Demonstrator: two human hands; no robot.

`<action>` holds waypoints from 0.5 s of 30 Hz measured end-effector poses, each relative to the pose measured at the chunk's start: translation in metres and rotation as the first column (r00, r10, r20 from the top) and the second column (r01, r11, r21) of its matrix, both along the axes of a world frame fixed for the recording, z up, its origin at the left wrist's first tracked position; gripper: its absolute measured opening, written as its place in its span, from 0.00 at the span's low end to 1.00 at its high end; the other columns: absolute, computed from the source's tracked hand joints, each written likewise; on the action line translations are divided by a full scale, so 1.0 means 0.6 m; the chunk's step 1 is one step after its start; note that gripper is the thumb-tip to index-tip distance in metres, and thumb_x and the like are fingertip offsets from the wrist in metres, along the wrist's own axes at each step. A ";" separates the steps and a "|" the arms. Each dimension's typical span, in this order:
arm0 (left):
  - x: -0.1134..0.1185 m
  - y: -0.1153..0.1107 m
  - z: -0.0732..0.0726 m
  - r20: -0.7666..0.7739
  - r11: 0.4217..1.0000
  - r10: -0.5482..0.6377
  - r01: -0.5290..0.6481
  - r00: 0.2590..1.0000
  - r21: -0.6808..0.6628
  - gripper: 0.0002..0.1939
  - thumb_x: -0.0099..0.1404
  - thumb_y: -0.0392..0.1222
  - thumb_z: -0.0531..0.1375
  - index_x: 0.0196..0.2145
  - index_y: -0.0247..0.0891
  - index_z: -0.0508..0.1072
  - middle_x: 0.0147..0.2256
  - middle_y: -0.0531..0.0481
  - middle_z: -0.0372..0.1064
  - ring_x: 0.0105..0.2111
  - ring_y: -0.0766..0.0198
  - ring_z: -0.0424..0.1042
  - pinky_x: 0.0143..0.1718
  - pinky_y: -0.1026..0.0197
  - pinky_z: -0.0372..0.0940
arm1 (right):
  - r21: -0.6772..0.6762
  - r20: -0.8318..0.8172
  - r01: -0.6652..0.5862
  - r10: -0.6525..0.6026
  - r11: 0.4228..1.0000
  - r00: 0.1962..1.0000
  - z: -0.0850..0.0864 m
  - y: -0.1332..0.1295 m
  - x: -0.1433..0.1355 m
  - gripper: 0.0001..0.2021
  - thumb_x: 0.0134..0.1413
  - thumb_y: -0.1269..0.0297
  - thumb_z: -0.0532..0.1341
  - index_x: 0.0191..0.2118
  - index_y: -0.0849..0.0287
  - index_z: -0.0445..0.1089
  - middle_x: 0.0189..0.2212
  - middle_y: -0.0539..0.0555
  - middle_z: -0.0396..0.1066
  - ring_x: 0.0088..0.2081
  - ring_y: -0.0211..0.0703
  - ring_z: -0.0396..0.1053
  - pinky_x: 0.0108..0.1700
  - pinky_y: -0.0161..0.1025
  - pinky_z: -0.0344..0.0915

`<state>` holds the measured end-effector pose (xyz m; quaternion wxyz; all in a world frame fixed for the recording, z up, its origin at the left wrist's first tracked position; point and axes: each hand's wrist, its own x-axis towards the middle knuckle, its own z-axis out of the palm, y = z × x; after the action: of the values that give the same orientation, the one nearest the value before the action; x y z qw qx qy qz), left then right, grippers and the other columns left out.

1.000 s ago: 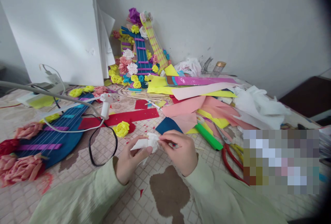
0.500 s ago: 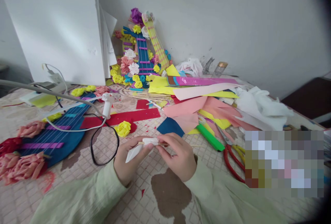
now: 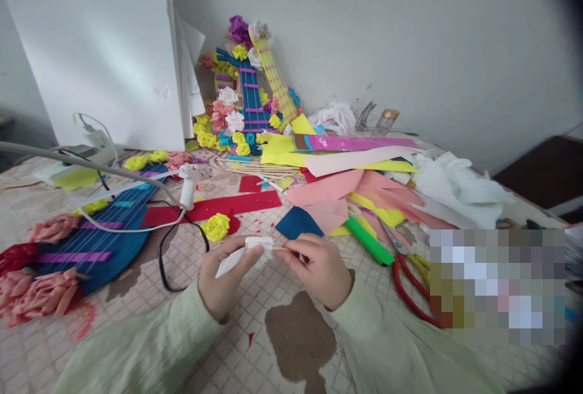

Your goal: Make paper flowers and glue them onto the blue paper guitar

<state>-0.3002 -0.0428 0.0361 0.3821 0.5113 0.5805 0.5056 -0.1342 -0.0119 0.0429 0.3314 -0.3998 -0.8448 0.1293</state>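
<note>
A piece of white paper [image 3: 259, 241] is pinched between the thumb and fingers of my left hand [image 3: 224, 275], with a loose end hanging down past the palm. My right hand [image 3: 319, 266], just to the right, closes its fingertips on a thin wooden stick [image 3: 281, 249] that runs into the rolled white paper. The stick's far end pokes out beyond my right hand. A yellow paper flower [image 3: 215, 227] lies on the table behind my left hand.
At left lie a blue paper guitar [image 3: 122, 247] with flowers, a white glue gun [image 3: 187, 187] and its cable. Decorated guitars [image 3: 251, 93] lean on the wall. Coloured paper [image 3: 325, 190], sticks [image 3: 264, 169], a green marker [image 3: 370, 242] and red-handled scissors [image 3: 407, 288] lie behind and right.
My right hand has slid slightly right, away from the paper and along the stick. My left hand has shifted a little left, and more of the white roll shows.
</note>
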 end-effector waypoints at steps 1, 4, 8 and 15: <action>-0.001 0.002 -0.003 0.018 0.999 0.052 -0.052 0.998 -0.015 0.09 0.49 0.43 0.60 0.29 0.37 0.73 0.27 0.52 0.71 0.26 0.67 0.67 0.27 0.68 0.61 | 0.000 0.007 0.009 -0.009 1.000 1.000 0.000 0.002 0.002 0.14 0.52 0.60 0.52 0.23 0.60 0.68 0.16 0.49 0.58 0.22 0.33 0.57 0.25 0.31 0.53; -0.009 0.009 -0.011 0.136 0.982 0.180 -0.170 0.974 -0.078 0.11 0.46 0.44 0.62 0.28 0.36 0.73 0.22 0.54 0.69 0.20 0.70 0.65 0.21 0.69 0.59 | -0.005 0.001 0.026 -0.026 1.000 1.000 0.002 0.010 0.011 0.13 0.51 0.60 0.53 0.24 0.60 0.68 0.18 0.50 0.60 0.22 0.34 0.57 0.26 0.31 0.54; -0.018 0.018 -0.008 0.386 0.963 0.254 -0.195 0.887 -0.185 0.12 0.45 0.45 0.63 0.28 0.37 0.71 0.18 0.57 0.65 0.17 0.72 0.62 0.17 0.70 0.56 | 0.000 -0.089 0.067 -0.067 0.998 0.994 0.011 0.025 0.028 0.10 0.48 0.62 0.55 0.24 0.61 0.68 0.21 0.51 0.64 0.23 0.34 0.59 0.26 0.32 0.56; -0.001 0.005 0.012 0.376 0.961 -0.024 0.124 0.926 -0.245 0.09 0.45 0.44 0.62 0.24 0.35 0.72 0.17 0.56 0.65 0.16 0.72 0.61 0.16 0.71 0.55 | -0.267 -0.306 -0.010 -0.075 0.964 0.949 0.030 0.020 0.036 0.11 0.46 0.60 0.57 0.33 0.62 0.68 0.22 0.50 0.63 0.21 0.32 0.55 0.23 0.31 0.56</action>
<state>-0.3006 -0.0399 0.0431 0.5682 0.3731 0.5405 0.4958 -0.1126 0.0000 0.0612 0.4068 -0.4290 -0.7497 0.2973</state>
